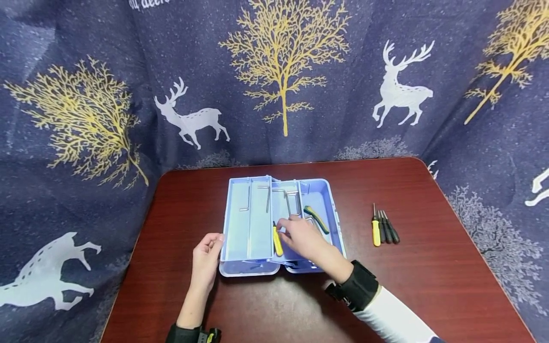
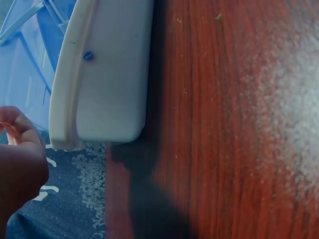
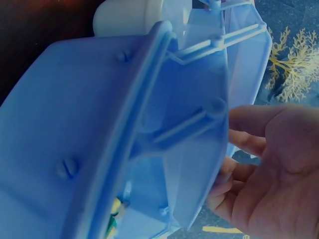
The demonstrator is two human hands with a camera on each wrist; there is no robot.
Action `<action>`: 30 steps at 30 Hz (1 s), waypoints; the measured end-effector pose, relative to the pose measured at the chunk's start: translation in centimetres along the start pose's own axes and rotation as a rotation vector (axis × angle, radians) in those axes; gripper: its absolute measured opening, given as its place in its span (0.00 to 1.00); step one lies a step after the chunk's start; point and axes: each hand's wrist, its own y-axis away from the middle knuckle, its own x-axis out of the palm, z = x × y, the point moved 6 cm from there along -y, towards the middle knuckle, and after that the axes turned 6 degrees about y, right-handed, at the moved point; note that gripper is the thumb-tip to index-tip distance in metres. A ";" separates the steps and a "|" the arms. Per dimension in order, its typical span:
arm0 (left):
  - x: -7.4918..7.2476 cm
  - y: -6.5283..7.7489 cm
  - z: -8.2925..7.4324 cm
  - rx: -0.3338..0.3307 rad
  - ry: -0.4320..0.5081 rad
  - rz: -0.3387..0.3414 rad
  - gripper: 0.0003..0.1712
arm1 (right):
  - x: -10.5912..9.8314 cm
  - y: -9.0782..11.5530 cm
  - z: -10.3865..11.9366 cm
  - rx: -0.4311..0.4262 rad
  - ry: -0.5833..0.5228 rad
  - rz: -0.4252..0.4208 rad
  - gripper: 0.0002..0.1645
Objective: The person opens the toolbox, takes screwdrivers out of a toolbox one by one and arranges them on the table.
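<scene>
A light blue cantilever toolbox [image 1: 336, 224] stands unfolded on the table. My left hand [image 1: 207, 255] is at the outer rim of its left tray [image 1: 237, 228], thumb and curled fingers pinching that edge. Over the middle tray is my right hand [image 1: 302, 238], its thumb and index finger apart beside a yellow-handled tool [image 1: 278, 242] lying there. In the right wrist view, the tray wall partly hides the loosely bent fingers [image 3: 244, 172]. L-shaped hex keys [image 1: 268, 199] lie in the trays. Pliers with green and yellow handles [image 1: 316, 219] are in the right-hand compartment.
Right of the toolbox, a yellow-handled screwdriver [image 1: 376, 231] lies beside several black-handled screwdrivers [image 1: 388, 231] on the reddish-brown table [image 1: 424, 271]. A dark blue cloth [image 1: 317, 138] printed with deer and trees hangs behind the table and at its sides.
</scene>
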 end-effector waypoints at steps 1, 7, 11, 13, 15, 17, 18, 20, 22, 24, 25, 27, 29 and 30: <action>0.0 0.1 0.0 -0.002 0.001 -0.001 0.10 | 0.1 0.0 0.1 -0.009 0.008 -0.002 0.05; -0.2 0.4 0.1 -0.016 -0.008 -0.003 0.12 | 0.9 0.0 0.6 -0.054 0.025 0.025 0.07; -0.3 0.6 0.3 -0.028 -0.007 0.000 0.13 | 1.5 0.1 0.7 -0.074 0.032 0.060 0.09; -0.4 0.6 0.3 -0.027 -0.006 0.001 0.12 | 1.7 0.2 0.7 -0.078 0.023 0.081 0.09; -0.3 0.6 0.3 -0.022 -0.005 0.004 0.13 | 1.8 0.1 0.7 -0.074 0.016 0.101 0.09; -0.3 0.5 0.3 -0.014 -0.004 0.005 0.13 | 2.0 0.0 0.6 -0.049 0.001 0.118 0.08; -0.3 0.4 0.3 -0.011 -0.003 0.005 0.13 | 2.0 -0.1 0.5 -0.027 -0.013 0.123 0.08; -0.2 0.3 0.3 -0.008 0.002 0.007 0.12 | 2.0 -0.3 0.3 0.020 -0.038 0.123 0.10; -0.1 0.1 0.2 -0.004 0.009 0.007 0.12 | 2.0 -0.5 0.2 0.065 -0.051 0.120 0.12; -0.1 0.0 0.1 -0.002 0.013 0.009 0.11 | 2.1 -0.7 0.2 0.097 -0.048 0.121 0.14; -0.1 -0.1 0.1 -0.001 0.014 0.008 0.11 | 2.2 -0.8 0.2 0.107 -0.034 0.124 0.16; 0.0 -0.1 0.1 0.000 0.015 0.008 0.10 | 2.5 -1.0 0.3 0.123 -0.001 0.139 0.18; -0.1 -0.1 0.1 -0.004 0.016 0.007 0.09 | 2.8 -1.1 0.3 0.133 0.028 0.157 0.20; -0.1 -0.1 0.1 -0.006 0.018 0.007 0.08 | 3.0 -1.2 0.4 0.136 0.038 0.165 0.21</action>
